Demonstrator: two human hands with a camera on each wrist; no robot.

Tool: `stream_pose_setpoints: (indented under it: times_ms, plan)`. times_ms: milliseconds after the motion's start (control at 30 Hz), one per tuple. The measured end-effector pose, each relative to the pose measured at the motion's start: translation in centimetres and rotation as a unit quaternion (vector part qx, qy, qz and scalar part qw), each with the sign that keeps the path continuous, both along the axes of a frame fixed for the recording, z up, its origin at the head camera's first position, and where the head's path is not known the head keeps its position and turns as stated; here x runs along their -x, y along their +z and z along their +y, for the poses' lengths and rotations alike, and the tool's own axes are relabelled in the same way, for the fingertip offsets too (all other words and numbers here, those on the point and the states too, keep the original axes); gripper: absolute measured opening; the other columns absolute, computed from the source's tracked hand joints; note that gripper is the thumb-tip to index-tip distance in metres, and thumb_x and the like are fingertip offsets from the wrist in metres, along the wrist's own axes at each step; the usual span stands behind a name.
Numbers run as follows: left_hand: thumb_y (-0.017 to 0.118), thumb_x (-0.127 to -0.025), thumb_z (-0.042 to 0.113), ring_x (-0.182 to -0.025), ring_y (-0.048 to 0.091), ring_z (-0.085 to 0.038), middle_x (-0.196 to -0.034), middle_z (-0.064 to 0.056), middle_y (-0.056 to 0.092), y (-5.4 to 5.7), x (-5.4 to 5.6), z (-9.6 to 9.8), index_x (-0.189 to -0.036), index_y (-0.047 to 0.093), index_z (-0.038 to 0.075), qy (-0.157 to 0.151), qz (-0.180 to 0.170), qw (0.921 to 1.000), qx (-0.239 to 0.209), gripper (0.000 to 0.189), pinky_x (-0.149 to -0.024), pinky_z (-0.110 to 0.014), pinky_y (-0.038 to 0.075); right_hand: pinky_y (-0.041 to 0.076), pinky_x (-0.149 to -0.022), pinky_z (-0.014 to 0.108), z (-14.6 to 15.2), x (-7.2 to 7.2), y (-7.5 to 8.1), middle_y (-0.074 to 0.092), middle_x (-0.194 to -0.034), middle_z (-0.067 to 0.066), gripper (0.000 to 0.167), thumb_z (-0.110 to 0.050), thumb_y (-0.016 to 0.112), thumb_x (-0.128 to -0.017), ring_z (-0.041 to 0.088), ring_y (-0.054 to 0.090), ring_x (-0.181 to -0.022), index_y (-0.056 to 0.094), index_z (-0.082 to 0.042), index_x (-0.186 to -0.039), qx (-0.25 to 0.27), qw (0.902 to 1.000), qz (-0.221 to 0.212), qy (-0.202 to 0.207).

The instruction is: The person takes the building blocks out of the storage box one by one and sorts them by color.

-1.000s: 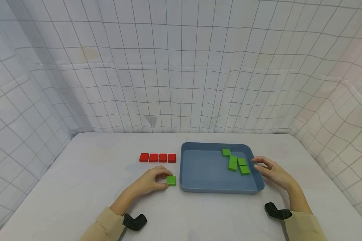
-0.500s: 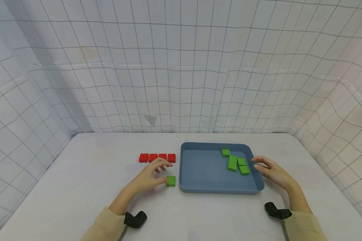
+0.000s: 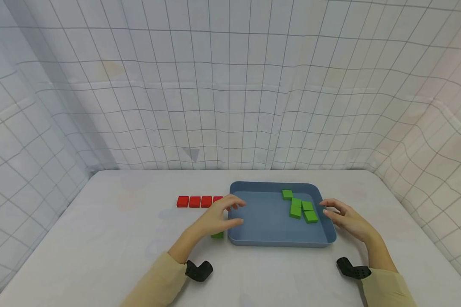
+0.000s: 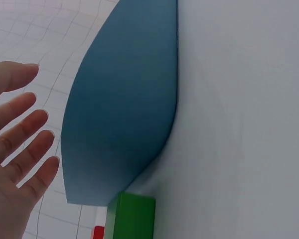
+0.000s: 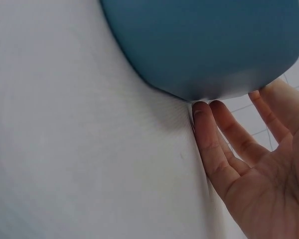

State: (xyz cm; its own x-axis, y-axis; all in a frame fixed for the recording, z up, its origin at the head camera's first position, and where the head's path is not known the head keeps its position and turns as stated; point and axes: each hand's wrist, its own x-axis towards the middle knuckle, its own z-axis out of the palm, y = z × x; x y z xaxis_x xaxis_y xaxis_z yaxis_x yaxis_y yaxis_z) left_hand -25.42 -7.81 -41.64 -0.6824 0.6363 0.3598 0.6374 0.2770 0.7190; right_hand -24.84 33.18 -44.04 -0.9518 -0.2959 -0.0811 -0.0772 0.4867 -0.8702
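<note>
My left hand [image 3: 217, 216] hovers over the left rim of the blue tray [image 3: 269, 221], fingers spread and holding nothing. Partly hidden beneath it, a green square block [image 3: 217, 235] lies on the table just left of the tray. Behind the hand, several red square blocks [image 3: 194, 202] form a straight row; the rightmost is partly covered by the fingers. Inside the tray, toward its right side, lie several green blocks [image 3: 310, 217]. Loosely bent, the fingers of my right hand [image 3: 349, 219] rest at the tray's right wall, seen touching it in the right wrist view.
A white cloth covers the table [image 3: 119, 238]. Gridded white curtains [image 3: 230, 106] hang behind and at both sides. Black devices are strapped at the left wrist [image 3: 199, 271] and the right wrist [image 3: 354, 269].
My left hand has let go of the green block, lifted off it and moved right over the tray's left edge. The block stays on the table. My right hand has not moved.
</note>
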Motion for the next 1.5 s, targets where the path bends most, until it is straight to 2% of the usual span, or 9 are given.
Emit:
stream_pose_setpoints:
  times_ms: [167, 333, 433, 700, 833, 1167, 1500]
  plan:
    - [0.066, -0.083, 0.012, -0.1, 0.051, -0.032, -0.113, -0.016, 0.055, 0.0, 0.7, 2.3, -0.118, 0.054, 0.003, -0.017, -0.006, 0.9998, -0.009, 0.038, -0.084, -0.045, 0.044, 0.032, -0.094, 0.06, 0.0, 0.0, 0.0, 0.03, -0.14, 0.02, 0.046, -0.031, 0.049, -0.094, 0.046, 0.03, -0.126, 0.039, -0.006, -0.132, 0.0, 1.0, 0.001, 0.001]
    - [0.065, -0.083, 0.01, -0.101, 0.051, -0.033, -0.115, -0.017, 0.055, -0.2, 1.5, 4.6, -0.118, 0.053, -0.001, -0.038, 0.0, 0.9993, -0.003, 0.039, -0.085, -0.045, 0.044, 0.033, -0.094, 0.06, 0.0, 0.1, -0.1, 0.029, -0.14, 0.02, 0.046, -0.031, 0.049, -0.094, 0.046, 0.03, -0.126, 0.039, -0.006, -0.132, 0.0, 1.0, -0.001, -0.001]
    - [0.065, -0.083, 0.009, -0.101, 0.051, -0.032, -0.115, -0.017, 0.055, -0.2, 1.9, 5.9, -0.119, 0.052, -0.002, -0.046, 0.001, 0.9989, 0.01, 0.04, -0.086, -0.044, 0.044, 0.032, -0.094, 0.06, 0.1, 0.1, -0.1, 0.029, -0.14, 0.02, 0.046, -0.03, 0.05, -0.095, 0.045, 0.03, -0.126, 0.039, -0.006, -0.132, 0.002, 1.0, 0.001, -0.002]
    - [0.065, -0.084, 0.012, -0.105, 0.051, -0.03, -0.118, -0.016, 0.053, 0.2, 2.5, 8.8, -0.122, 0.052, 0.0, -0.051, -0.031, 0.9971, 0.049, 0.042, -0.09, -0.04, 0.042, 0.032, -0.094, 0.06, 0.0, 0.1, -0.1, 0.029, -0.14, 0.02, 0.045, -0.029, 0.049, -0.095, 0.046, 0.03, -0.126, 0.038, -0.005, -0.132, 0.006, 1.0, -0.001, 0.001]
    - [0.065, -0.084, 0.013, -0.107, 0.05, -0.029, -0.119, -0.015, 0.053, 0.1, 2.8, 9.8, -0.125, 0.052, 0.002, -0.045, -0.043, 0.9963, 0.059, 0.044, -0.088, -0.038, 0.043, 0.031, -0.095, 0.061, -0.1, 0.1, 0.0, 0.029, -0.14, 0.02, 0.046, -0.029, 0.049, -0.095, 0.046, 0.029, -0.126, 0.037, -0.005, -0.132, 0.008, 1.0, -0.003, 0.003]
    - [0.066, -0.084, 0.017, -0.104, 0.052, -0.019, -0.12, -0.005, 0.055, -0.6, 3.6, 12.5, -0.126, 0.052, 0.007, -0.016, -0.049, 0.9928, 0.108, 0.046, -0.083, -0.023, 0.043, 0.029, -0.096, 0.062, 0.0, 0.1, 0.0, 0.028, -0.14, 0.02, 0.047, -0.029, 0.049, -0.095, 0.046, 0.028, -0.127, 0.037, -0.005, -0.133, 0.009, 0.9999, -0.005, 0.0]
    - [0.068, -0.082, 0.015, -0.105, 0.051, -0.017, -0.118, -0.005, 0.055, -1.7, 4.2, 13.8, -0.123, 0.055, 0.008, 0.011, -0.052, 0.9902, 0.129, 0.044, -0.086, -0.024, 0.042, 0.031, -0.095, 0.061, -0.1, 0.1, 0.1, 0.03, -0.139, 0.02, 0.046, -0.029, 0.049, -0.095, 0.046, 0.03, -0.126, 0.037, -0.005, -0.132, 0.0, 1.0, -0.002, -0.002]
